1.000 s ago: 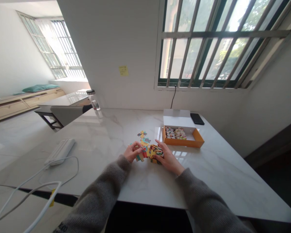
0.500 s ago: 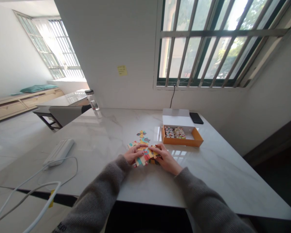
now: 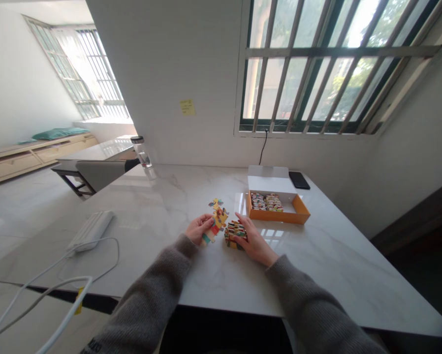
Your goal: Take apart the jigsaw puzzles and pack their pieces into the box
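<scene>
My left hand (image 3: 199,229) pinches some joined puzzle pieces (image 3: 216,225), coloured yellow, red and teal, just above the white marble-look table (image 3: 213,280). To the right, my right hand (image 3: 253,242) is wrapped round a stack of puzzle pieces (image 3: 235,234), whose edges face up. Beyond the hands a loose piece (image 3: 215,202) shows on the table. An orange box (image 3: 278,215) with a raised white lid stands behind my right hand, with rows of puzzle pieces (image 3: 267,202) in its left part.
A black phone (image 3: 299,180) lies behind the box at the right. A clear bottle (image 3: 142,153) stands at the back left. On the left are a white power strip (image 3: 91,230) and a looping white cable (image 3: 118,253). A yellow note (image 3: 187,106) is on the wall.
The hands have moved apart. My left hand has drawn the joined pieces away to the left and tilted them, uncovering the stack at my right hand.
</scene>
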Motion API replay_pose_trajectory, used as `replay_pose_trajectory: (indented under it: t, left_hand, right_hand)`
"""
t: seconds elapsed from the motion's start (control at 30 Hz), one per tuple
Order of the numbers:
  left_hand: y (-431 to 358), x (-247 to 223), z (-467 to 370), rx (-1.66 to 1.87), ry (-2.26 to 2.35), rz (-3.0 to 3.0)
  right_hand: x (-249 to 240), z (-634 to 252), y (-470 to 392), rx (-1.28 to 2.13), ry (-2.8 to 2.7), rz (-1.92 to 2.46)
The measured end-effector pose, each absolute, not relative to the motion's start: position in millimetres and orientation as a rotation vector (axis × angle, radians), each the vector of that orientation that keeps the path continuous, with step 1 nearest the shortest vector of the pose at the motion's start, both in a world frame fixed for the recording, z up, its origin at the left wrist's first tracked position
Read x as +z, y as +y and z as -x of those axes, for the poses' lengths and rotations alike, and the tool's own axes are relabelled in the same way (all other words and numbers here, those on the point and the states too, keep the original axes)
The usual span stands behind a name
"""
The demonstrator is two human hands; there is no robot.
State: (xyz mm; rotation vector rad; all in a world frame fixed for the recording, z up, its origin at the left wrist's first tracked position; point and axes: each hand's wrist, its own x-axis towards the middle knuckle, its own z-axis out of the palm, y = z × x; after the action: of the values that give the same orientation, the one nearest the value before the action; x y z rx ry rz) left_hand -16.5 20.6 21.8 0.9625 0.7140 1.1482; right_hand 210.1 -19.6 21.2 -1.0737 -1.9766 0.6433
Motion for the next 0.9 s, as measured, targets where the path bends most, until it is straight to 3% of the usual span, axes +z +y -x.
replay_pose_trajectory:
  t: [0.47,0.9]
  left_hand:
    - [17,25,11,1.305,0.673,-0.894]
    - [-3,20,3,1.123,0.750,-1.189]
  right_hand:
    - [22,-211,-19,0.674,-1.979,1.094]
    - [23,-211,-18,0.694,-1.987,1.094]
